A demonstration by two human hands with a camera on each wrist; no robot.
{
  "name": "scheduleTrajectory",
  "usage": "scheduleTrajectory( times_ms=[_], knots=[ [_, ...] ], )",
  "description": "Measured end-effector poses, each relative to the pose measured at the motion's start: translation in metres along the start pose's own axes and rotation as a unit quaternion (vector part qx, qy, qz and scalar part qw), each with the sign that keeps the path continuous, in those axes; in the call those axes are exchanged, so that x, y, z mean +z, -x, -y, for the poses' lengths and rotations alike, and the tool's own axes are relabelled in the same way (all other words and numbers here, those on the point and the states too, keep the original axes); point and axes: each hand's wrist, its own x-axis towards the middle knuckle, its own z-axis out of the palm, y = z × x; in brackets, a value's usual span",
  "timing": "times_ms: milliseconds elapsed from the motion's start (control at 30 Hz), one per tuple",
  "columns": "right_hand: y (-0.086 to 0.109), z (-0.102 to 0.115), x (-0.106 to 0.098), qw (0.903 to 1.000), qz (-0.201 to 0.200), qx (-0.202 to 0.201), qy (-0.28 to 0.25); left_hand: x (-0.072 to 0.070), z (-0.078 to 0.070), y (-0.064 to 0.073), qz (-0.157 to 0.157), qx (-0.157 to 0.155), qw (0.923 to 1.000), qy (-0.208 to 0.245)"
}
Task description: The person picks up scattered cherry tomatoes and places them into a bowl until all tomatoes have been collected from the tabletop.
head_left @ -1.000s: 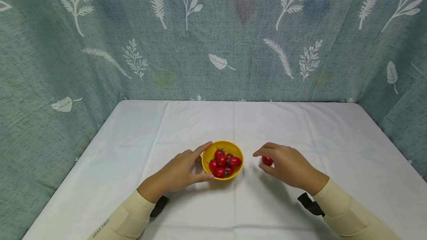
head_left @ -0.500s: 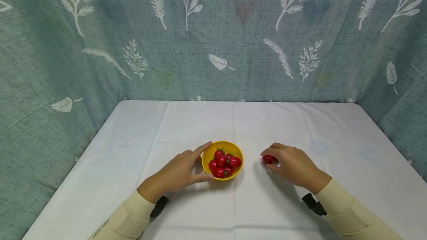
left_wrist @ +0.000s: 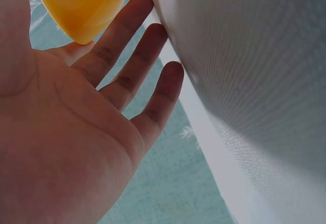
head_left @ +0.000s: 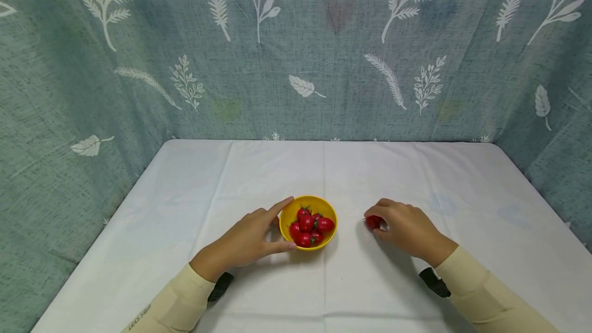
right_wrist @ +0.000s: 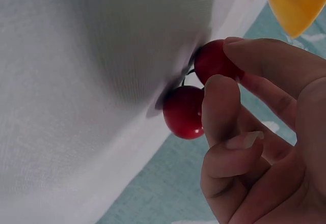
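A small yellow bowl (head_left: 285, 220) holds several red cherry tomatoes (head_left: 307, 222) with green stems. At its left side is my left hand (head_left: 247, 235), index fingertip and thumb tip against the rim. The left wrist view shows that hand's other fingers (left_wrist: 137, 66) spread, their tips at the white cloth, with the bowl (left_wrist: 84, 10) beyond. To the right of the bowl, my right hand (head_left: 404, 230) pinches a cherry tomato (right_wrist: 216, 61) between thumb and fingertip, close over the cloth. A second tomato (right_wrist: 183, 113) hangs against it, with thin dark stems between the two.
White cloth (head_left: 324, 292) covers the table, creased along fold lines. A blue-green curtain (head_left: 296, 55) with white leaf prints stands behind the table and along both sides. Dark straps (head_left: 435, 282) sit at both wrists, below pale sleeves.
My right hand has shifted slightly right, and its thumb and fingers have come together on the tomatoes, which have also moved slightly right. The left hand and the bowl have stayed put.
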Motion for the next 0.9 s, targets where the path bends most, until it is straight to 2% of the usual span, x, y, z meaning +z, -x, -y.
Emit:
scheduleTrajectory(
  times_ms=[333,667,900],
  knots=[
    [-0.003,0.001,0.001,0.9999,0.0,-0.008,0.012,-0.001,0.0,0.001,-0.001,0.002,1.0,0.003],
    [-0.007,0.009,-0.005,0.9998,-0.015,-0.013,0.008,-0.001,-0.001,0.001,0.002,-0.002,1.0,0.007],
    [-0.011,0.021,-0.014,0.9977,-0.043,-0.052,-0.005,-0.001,-0.001,0.001,0.001,-0.003,1.0,0.009]
  ],
)
